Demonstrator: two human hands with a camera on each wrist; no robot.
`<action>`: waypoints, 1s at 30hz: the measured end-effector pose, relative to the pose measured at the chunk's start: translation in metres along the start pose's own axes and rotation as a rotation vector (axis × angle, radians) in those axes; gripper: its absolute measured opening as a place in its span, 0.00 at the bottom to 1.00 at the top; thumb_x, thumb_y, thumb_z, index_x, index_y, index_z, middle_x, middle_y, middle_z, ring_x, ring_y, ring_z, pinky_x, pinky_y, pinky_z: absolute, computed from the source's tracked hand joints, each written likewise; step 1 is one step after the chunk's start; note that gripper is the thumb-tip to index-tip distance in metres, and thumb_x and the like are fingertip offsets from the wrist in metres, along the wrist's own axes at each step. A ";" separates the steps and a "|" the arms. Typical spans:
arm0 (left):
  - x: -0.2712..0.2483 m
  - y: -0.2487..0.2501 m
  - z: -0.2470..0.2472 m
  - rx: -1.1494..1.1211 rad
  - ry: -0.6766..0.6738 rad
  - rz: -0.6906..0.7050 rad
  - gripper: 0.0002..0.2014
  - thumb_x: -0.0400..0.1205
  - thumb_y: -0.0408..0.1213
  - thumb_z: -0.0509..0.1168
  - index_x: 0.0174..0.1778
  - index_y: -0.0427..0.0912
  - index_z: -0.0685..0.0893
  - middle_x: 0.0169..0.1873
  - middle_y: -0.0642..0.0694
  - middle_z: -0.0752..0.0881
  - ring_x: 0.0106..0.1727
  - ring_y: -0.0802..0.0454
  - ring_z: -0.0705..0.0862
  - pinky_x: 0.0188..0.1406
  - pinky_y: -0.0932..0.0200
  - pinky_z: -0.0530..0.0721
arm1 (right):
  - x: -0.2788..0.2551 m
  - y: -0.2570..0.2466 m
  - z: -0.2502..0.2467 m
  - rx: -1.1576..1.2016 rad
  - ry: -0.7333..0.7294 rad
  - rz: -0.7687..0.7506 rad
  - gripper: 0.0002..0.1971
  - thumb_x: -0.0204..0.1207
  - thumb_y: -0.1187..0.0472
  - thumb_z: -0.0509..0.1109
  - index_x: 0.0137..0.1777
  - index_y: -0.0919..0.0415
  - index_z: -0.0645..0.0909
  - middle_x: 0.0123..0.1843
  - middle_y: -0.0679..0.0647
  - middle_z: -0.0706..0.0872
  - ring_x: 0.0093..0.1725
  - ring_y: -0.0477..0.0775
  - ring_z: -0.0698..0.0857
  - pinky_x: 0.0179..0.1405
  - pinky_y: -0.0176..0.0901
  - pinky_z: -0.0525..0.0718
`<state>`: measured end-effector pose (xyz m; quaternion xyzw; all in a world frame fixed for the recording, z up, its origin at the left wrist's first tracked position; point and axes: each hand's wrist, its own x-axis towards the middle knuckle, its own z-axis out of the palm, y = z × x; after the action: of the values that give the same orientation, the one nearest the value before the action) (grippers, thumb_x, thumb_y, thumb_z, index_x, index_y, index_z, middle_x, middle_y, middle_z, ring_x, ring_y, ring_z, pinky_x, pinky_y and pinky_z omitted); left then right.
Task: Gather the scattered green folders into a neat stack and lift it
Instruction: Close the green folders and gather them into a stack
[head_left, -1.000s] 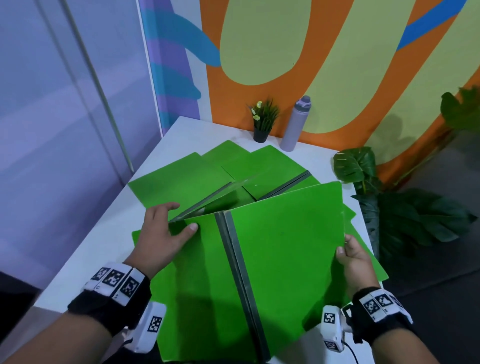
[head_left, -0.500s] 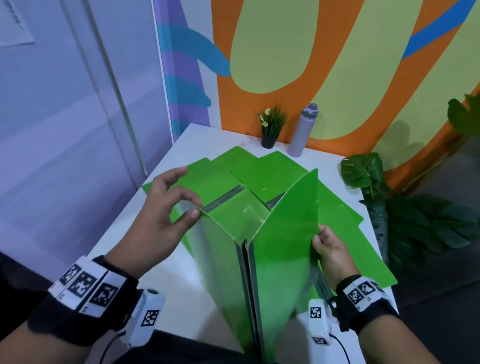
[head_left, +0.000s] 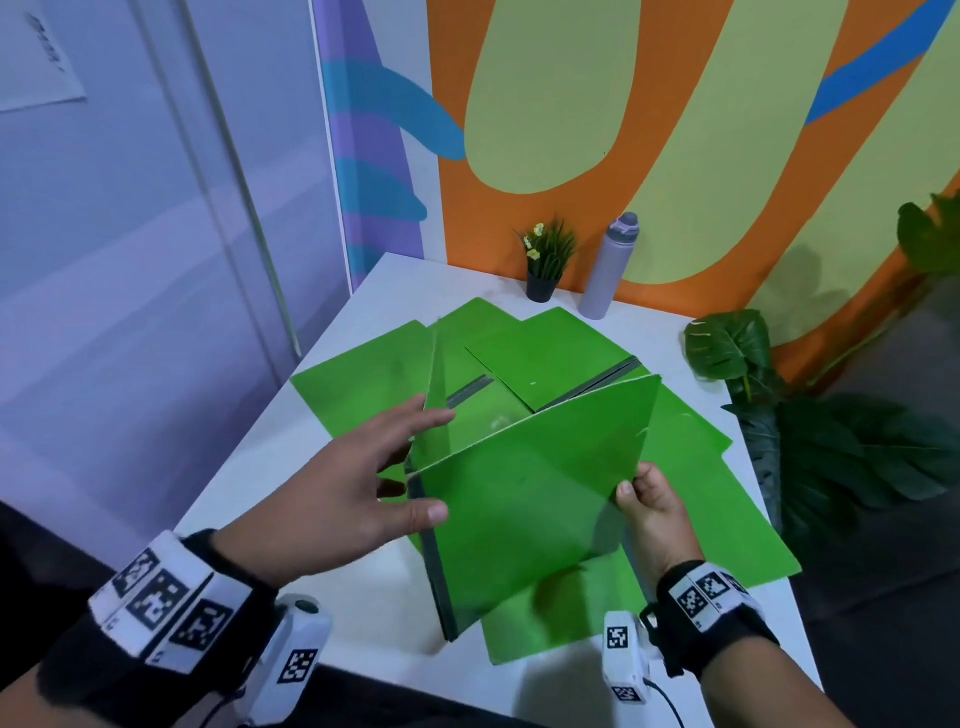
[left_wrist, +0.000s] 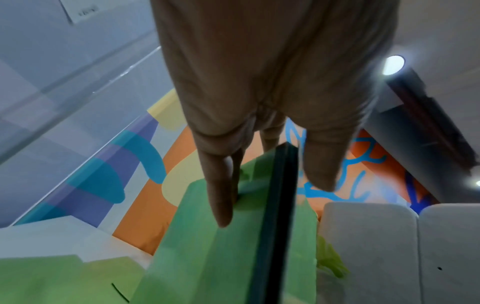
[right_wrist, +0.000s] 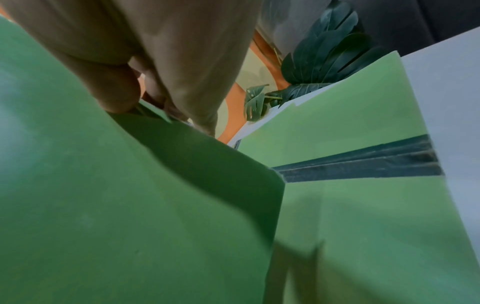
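Note:
Several green folders (head_left: 545, 353) lie overlapping on the white table (head_left: 270, 457). One green folder with a dark spine (head_left: 530, 499) stands half shut on its lower end above them, tilted to the right. My right hand (head_left: 636, 488) pinches the right edge of its front cover, thumb on top, as the right wrist view shows (right_wrist: 140, 107) on the folder (right_wrist: 130, 205). My left hand (head_left: 395, 467) is spread with straight fingers at the spine, thumb on the front cover, fingers against the back cover. In the left wrist view the hand (left_wrist: 270, 185) straddles the folder (left_wrist: 207, 257).
A small potted plant (head_left: 548, 265) and a grey bottle (head_left: 608, 265) stand at the table's far edge by the painted wall. Large-leaf plants (head_left: 737, 353) crowd the right side. A glass partition runs along the left. Another folder with its spine up (right_wrist: 363, 160) lies under my right hand.
The folder lay spread open, was raised with its covers brought together, and now leans right. My left hand let go of the left cover and spread out at the spine.

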<state>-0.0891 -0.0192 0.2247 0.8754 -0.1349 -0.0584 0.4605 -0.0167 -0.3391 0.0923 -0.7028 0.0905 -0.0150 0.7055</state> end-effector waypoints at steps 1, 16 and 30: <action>0.000 -0.001 0.003 0.055 0.057 0.047 0.35 0.75 0.43 0.75 0.69 0.80 0.67 0.79 0.73 0.64 0.76 0.66 0.71 0.72 0.57 0.77 | -0.001 0.000 0.002 -0.015 -0.029 0.001 0.15 0.80 0.76 0.60 0.43 0.54 0.78 0.37 0.46 0.82 0.43 0.48 0.76 0.53 0.49 0.70; 0.082 -0.093 0.018 -0.016 0.382 -0.169 0.24 0.81 0.34 0.68 0.74 0.48 0.76 0.60 0.48 0.85 0.57 0.51 0.85 0.61 0.55 0.82 | 0.010 -0.003 0.002 -0.155 0.002 -0.095 0.05 0.74 0.45 0.71 0.41 0.41 0.78 0.40 0.35 0.79 0.44 0.38 0.75 0.59 0.49 0.70; 0.118 -0.228 0.060 -0.003 0.186 -0.945 0.26 0.81 0.31 0.60 0.77 0.40 0.69 0.34 0.41 0.80 0.31 0.45 0.80 0.38 0.51 0.85 | 0.009 0.058 -0.034 -0.349 0.256 0.281 0.28 0.83 0.57 0.61 0.81 0.60 0.59 0.80 0.60 0.67 0.70 0.65 0.76 0.38 0.42 0.71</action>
<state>0.0519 0.0217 0.0059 0.8417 0.3194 -0.1830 0.3949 -0.0192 -0.3737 0.0343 -0.7866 0.2773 0.0101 0.5516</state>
